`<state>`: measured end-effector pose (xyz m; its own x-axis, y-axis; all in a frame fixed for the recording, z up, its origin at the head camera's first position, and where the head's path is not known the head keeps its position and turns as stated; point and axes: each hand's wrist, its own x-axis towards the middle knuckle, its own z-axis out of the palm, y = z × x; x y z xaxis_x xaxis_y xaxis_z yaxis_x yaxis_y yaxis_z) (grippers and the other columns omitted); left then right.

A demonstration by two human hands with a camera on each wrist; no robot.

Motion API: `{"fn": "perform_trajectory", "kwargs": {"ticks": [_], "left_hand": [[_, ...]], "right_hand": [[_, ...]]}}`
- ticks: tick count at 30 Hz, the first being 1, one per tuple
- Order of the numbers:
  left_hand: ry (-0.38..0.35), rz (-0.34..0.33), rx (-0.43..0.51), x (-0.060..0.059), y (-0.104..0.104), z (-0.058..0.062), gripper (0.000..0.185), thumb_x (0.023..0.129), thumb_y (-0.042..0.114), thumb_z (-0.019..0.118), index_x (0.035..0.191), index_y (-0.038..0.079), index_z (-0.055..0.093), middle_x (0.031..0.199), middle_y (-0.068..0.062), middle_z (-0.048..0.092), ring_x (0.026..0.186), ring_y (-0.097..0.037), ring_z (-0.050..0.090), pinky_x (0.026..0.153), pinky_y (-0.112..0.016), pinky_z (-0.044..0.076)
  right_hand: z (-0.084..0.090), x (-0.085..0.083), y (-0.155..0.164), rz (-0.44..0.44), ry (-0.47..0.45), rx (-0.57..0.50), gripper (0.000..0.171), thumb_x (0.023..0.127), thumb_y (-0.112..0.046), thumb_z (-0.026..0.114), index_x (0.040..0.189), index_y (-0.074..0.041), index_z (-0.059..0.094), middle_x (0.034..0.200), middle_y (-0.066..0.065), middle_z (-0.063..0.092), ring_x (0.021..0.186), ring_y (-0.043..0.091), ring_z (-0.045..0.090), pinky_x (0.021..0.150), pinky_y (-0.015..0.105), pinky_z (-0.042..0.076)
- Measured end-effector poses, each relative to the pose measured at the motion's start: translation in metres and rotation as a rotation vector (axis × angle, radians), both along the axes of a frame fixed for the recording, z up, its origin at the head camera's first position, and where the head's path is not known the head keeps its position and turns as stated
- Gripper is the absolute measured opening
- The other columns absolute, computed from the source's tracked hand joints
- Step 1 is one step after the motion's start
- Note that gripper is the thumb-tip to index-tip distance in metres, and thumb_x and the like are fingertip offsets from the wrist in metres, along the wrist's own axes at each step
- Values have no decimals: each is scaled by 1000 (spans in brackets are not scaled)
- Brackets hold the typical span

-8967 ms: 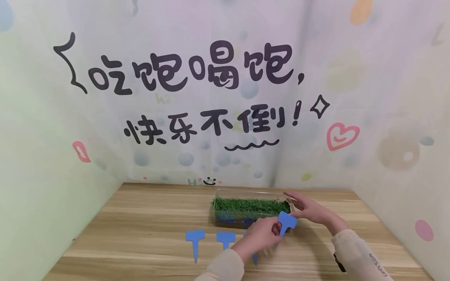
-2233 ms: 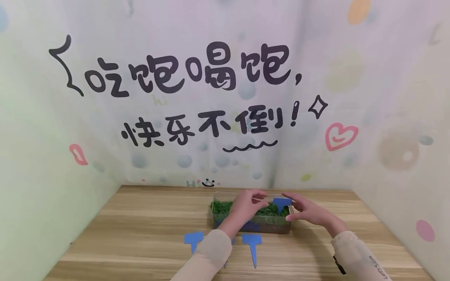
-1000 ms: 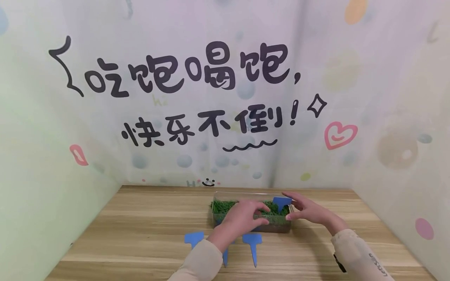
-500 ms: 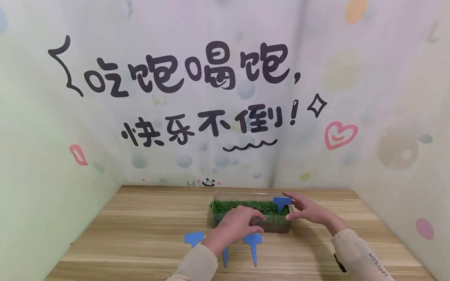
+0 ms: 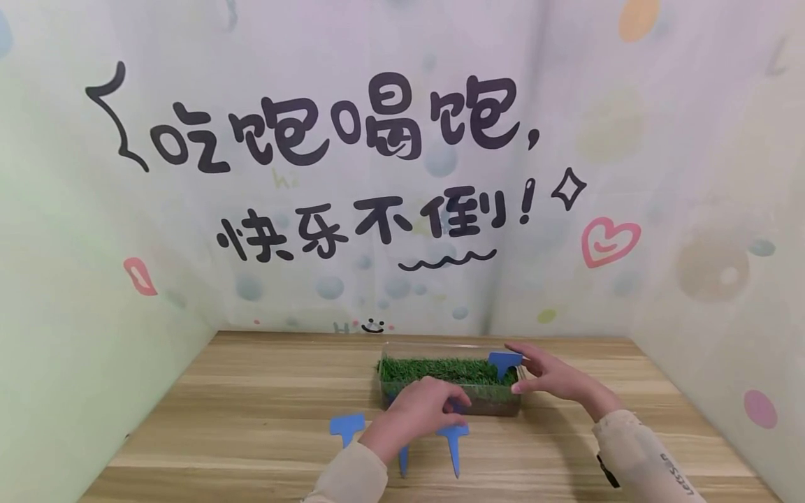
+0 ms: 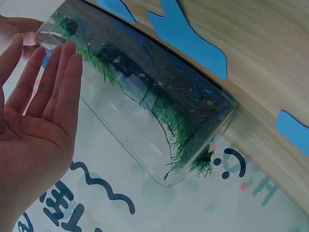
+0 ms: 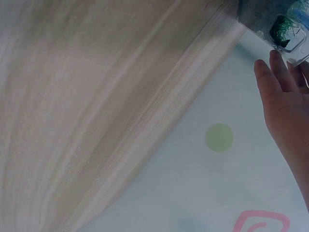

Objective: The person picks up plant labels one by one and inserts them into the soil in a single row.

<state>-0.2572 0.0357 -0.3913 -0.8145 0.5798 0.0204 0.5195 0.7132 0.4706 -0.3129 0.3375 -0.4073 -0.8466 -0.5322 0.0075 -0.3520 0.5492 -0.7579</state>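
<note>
A clear plastic box [image 5: 448, 398] filled with green grass [image 5: 440, 369] stands on the wooden table [image 5: 251, 398]. One blue T-shaped tag [image 5: 505, 362] stands upright in the grass at the box's right end. My left hand [image 5: 434, 409] hovers in front of the box, just above a blue tag [image 5: 453, 441] lying flat. In the left wrist view the left hand [image 6: 43, 116] shows straight fingers and holds nothing, beside the box [image 6: 154, 111]. My right hand [image 5: 550, 377] rests with straight fingers against the box's right end; the right wrist view shows the hand [image 7: 285, 101] by the box corner [image 7: 275, 19].
Another blue tag [image 5: 348, 426] lies on the table left of my left hand, and a third [image 5: 402, 460] shows partly under my wrist. Printed walls close the table in at the back and on both sides.
Nine seconds ago my left hand held a blue tag; that tag now stands in the grass. In the last second the left hand drew back from over the grass towards the tags on the table.
</note>
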Motion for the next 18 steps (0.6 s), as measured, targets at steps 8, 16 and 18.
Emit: {"fn": "perform_trajectory", "kwargs": {"ticks": [8,16,18], "left_hand": [[-8,2,-13,-1,-2,-4,27,88,33,76,114,26,74,103,11,75,85,0,66,70,-19,52],[-34,9,-28,1,-3,-6,28,88,33,76,115,26,73,108,12,75,89,0,70,74,-21,55],[-38,9,-27,2,-3,-7,28,88,33,76,115,25,73,109,12,75,90,-1,70,75,-22,55]], "right_hand": [[-1,-1,0,1,-6,-2,87,94,-23,70,157,3,17,161,35,10,144,62,16,115,69,21],[1,0,0,2,-6,5,87,93,-24,71,157,3,18,160,35,10,144,61,17,115,68,21],[2,1,-1,2,-8,3,87,94,-23,71,157,3,17,160,35,10,144,61,16,115,68,21]]}}
